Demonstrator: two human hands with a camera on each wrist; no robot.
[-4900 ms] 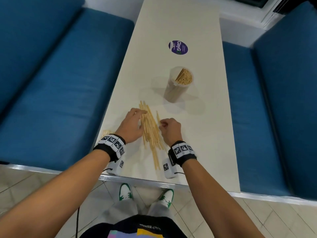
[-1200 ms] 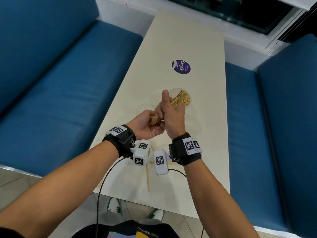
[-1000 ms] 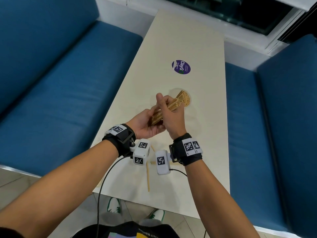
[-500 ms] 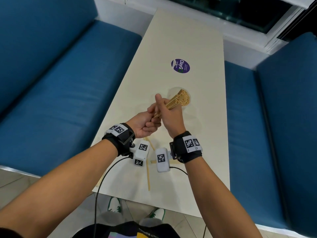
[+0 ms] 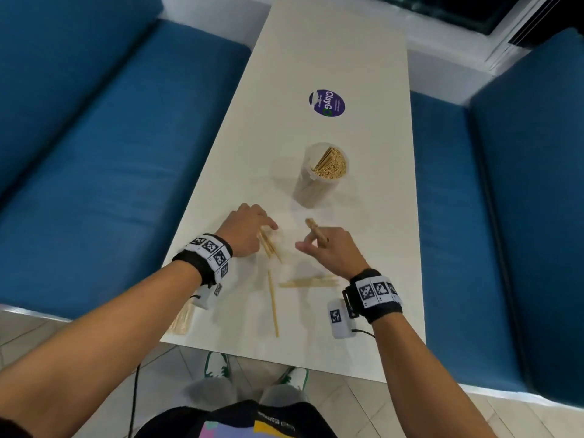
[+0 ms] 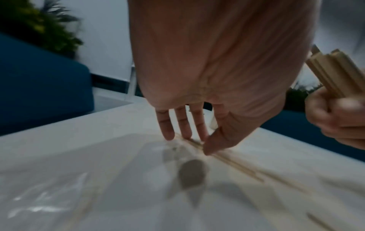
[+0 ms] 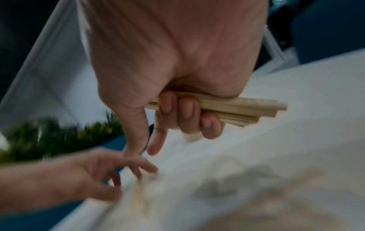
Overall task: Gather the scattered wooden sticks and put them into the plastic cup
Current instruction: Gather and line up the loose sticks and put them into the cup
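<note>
A clear plastic cup (image 5: pixel 317 184), packed with wooden sticks (image 5: pixel 330 162), stands upright mid-table. My right hand (image 5: pixel 313 243) grips a short bundle of sticks (image 5: pixel 316 230) just above the table; in the right wrist view three fingers (image 7: pixel 185 115) curl round the bundle (image 7: pixel 237 107), while thumb and forefinger stick out. My left hand (image 5: pixel 252 229) is lowered onto a few loose sticks (image 5: pixel 268 246); its straight fingertips (image 6: pixel 185 132) and thumb touch them (image 6: pixel 227 157). More sticks lie loose: one alone (image 5: pixel 273 306), a small group (image 5: pixel 308 282), and a pile at the near left corner (image 5: pixel 181 319).
The narrow white table (image 5: pixel 363 216) carries a round purple sticker (image 5: pixel 327 103) beyond the cup. Blue bench seats (image 5: pixel 110 153) run along both sides. The table's near edge is just behind my wrists, with my shoes and tiled floor below.
Both hands have dropped from beside the cup to the near part of the table. My left hand let go of the bundle and now touches loose sticks; my right hand still holds it.
</note>
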